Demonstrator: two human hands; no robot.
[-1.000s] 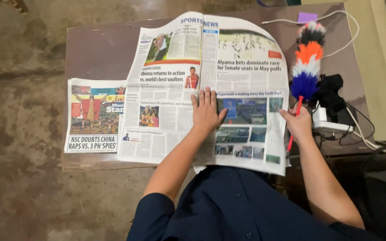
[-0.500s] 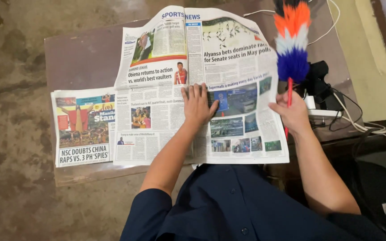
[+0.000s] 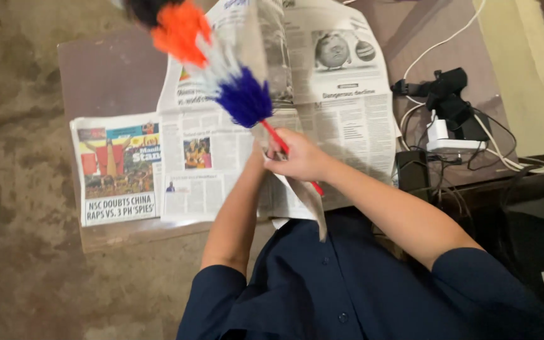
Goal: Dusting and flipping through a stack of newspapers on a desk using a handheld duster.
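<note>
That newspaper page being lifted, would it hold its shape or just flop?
Probably flop: the lifted newspaper page curves and its lower corner hangs limp below the right hand. Likely very light. It may tear easily, being thin.

Not much room on the right side: the black charger [image 3: 446, 101] and tangled cables [image 3: 511, 160] crowd that end of the surface [image 3: 111, 69]. The feather duster [image 3: 215, 69] hangs over the middle, above the open newspaper [image 3: 341, 107]. The far left corner is bare.
</note>
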